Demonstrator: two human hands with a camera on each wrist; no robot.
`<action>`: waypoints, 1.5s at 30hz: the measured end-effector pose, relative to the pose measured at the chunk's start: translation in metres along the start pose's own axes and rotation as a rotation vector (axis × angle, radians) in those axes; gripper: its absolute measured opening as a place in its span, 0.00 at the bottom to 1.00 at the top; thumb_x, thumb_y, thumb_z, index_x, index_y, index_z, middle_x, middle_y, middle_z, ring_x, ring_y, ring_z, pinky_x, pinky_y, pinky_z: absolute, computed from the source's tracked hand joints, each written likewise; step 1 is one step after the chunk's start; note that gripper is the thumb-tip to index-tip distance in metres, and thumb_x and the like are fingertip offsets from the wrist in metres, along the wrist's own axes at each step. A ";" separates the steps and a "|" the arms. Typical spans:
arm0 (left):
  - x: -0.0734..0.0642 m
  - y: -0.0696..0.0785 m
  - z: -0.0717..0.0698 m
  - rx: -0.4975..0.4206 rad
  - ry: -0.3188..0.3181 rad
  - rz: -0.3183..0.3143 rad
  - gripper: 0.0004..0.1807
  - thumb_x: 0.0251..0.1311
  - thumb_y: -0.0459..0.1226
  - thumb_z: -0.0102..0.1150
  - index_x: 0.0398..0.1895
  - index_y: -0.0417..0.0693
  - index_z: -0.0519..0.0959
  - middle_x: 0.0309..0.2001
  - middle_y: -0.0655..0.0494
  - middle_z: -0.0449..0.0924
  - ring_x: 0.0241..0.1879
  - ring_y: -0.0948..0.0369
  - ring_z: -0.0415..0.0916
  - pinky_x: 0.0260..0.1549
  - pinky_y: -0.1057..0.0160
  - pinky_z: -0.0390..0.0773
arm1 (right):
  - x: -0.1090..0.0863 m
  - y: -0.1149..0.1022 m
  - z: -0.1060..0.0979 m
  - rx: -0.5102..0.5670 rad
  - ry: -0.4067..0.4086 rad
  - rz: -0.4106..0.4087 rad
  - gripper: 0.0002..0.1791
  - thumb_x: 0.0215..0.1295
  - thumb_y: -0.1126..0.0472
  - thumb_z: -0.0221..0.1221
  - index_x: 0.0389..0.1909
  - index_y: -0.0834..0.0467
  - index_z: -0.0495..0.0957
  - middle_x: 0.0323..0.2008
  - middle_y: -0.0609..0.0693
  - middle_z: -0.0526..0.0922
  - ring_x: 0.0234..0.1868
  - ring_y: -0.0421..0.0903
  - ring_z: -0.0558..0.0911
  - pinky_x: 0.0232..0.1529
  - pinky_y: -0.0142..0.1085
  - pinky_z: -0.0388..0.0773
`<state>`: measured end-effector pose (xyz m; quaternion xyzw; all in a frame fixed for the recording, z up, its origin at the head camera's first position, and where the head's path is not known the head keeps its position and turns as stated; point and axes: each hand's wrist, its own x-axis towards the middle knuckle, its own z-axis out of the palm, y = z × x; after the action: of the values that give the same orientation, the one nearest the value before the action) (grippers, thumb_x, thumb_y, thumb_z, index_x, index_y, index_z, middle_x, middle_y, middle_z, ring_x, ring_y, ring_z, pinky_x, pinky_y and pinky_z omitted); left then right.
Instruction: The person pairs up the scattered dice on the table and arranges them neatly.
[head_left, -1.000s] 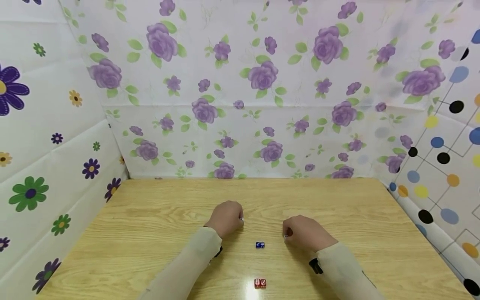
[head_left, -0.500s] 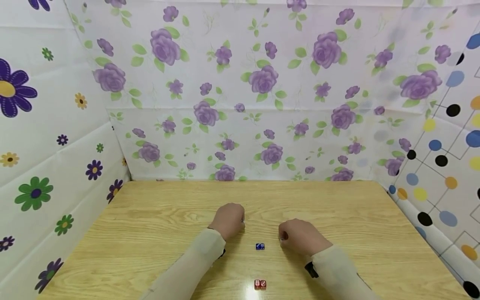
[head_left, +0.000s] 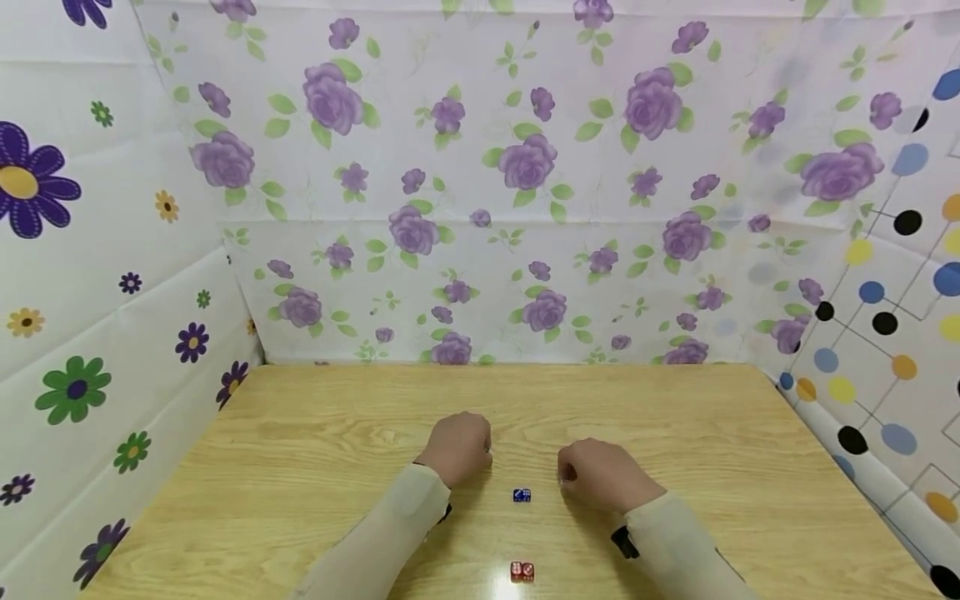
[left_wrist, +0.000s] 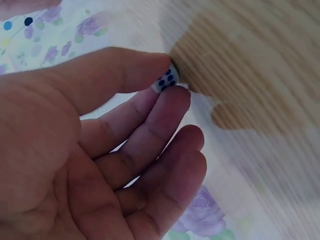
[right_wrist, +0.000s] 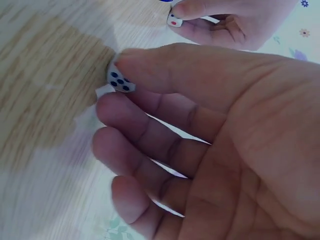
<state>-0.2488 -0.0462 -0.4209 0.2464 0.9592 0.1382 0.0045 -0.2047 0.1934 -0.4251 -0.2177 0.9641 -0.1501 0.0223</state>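
Note:
My left hand (head_left: 457, 447) is low over the wooden table (head_left: 337, 425), left of centre. Between its thumb and fingers it pinches a white die (left_wrist: 168, 80) with blue pips, close over the wood. Opposite, my right hand (head_left: 606, 475) pinches another white die (right_wrist: 120, 80), its five blue pips showing. Two blue dice (head_left: 522, 495) lie side by side between the hands, slightly nearer to me. Closer to the front, two red dice (head_left: 522, 572) sit together on the wood.
Flowered cloth (head_left: 480, 183) rises behind the table's far edge. Daisy-print cloth (head_left: 45, 300) borders the left side, and dotted cloth (head_left: 885, 367) the right. Bright light reflects off the table near the red dice.
The right hand has moved a little left, and the left hand slightly right, so the gap between them has narrowed. Blue and red dice stay put; the head view has tilted slightly.

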 end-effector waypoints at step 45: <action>0.011 -0.009 0.011 -0.105 -0.026 -0.012 0.03 0.59 0.36 0.69 0.31 0.54 0.84 0.29 0.67 0.80 0.29 0.66 0.74 0.50 0.44 0.78 | 0.050 0.000 0.007 0.038 0.059 0.051 0.07 0.65 0.62 0.71 0.31 0.50 0.82 0.29 0.40 0.79 0.31 0.39 0.75 0.36 0.40 0.76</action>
<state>-0.2620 -0.0455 -0.4330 0.2418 0.9520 0.1849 0.0309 -0.2496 0.1700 -0.4311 -0.1881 0.9666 -0.1742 0.0020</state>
